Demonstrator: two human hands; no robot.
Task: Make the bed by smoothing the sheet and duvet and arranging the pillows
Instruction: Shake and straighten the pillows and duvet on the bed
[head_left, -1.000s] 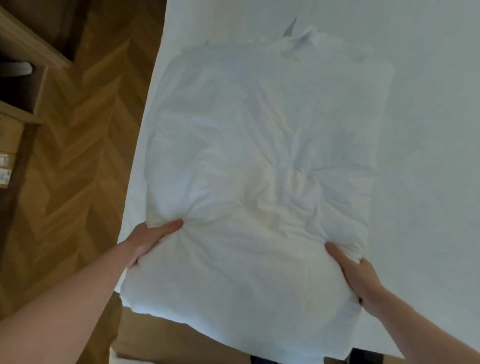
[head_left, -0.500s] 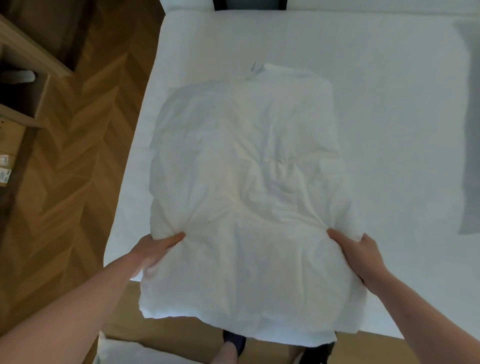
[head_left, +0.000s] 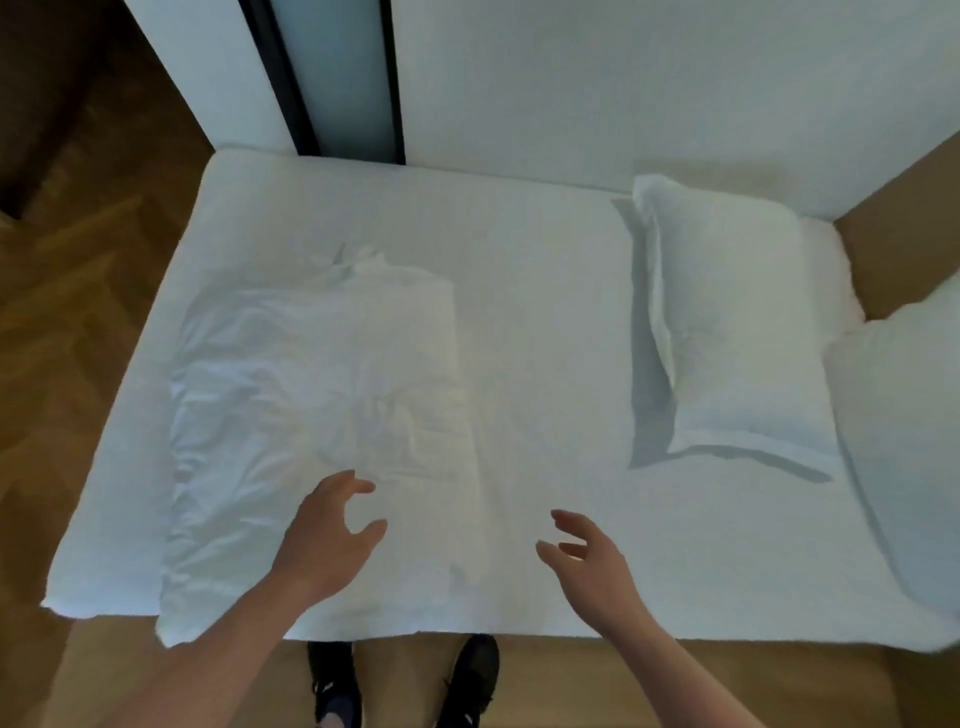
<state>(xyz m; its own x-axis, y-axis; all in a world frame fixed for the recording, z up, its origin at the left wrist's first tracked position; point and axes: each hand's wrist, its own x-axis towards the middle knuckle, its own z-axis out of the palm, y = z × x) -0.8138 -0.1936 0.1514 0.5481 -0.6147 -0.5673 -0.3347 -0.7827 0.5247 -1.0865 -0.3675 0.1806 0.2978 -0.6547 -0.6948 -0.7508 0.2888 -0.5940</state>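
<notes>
A wrinkled white pillow (head_left: 291, 415) lies flat on the left part of the white sheet (head_left: 545, 322), its near corner hanging slightly over the bed's front edge. My left hand (head_left: 332, 535) hovers over the pillow's near right part, fingers spread, holding nothing. My right hand (head_left: 587, 561) is open above the bare sheet just right of the pillow. A second, smoother white pillow (head_left: 727, 322) lies on the right side of the bed. A white duvet (head_left: 904, 441) is bunched at the far right edge.
Wooden herringbone floor (head_left: 67, 322) runs along the left of the bed. A white wall with a dark vertical frame (head_left: 322, 78) stands behind it. A wooden bed frame (head_left: 904, 249) shows at the right. My dark shoes (head_left: 400, 680) stand at the front edge.
Both hands gripped the wrinkled pillow's near corners and held it up; now it lies flat on the sheet and both hands have let go and opened. The view has lifted toward the wall.
</notes>
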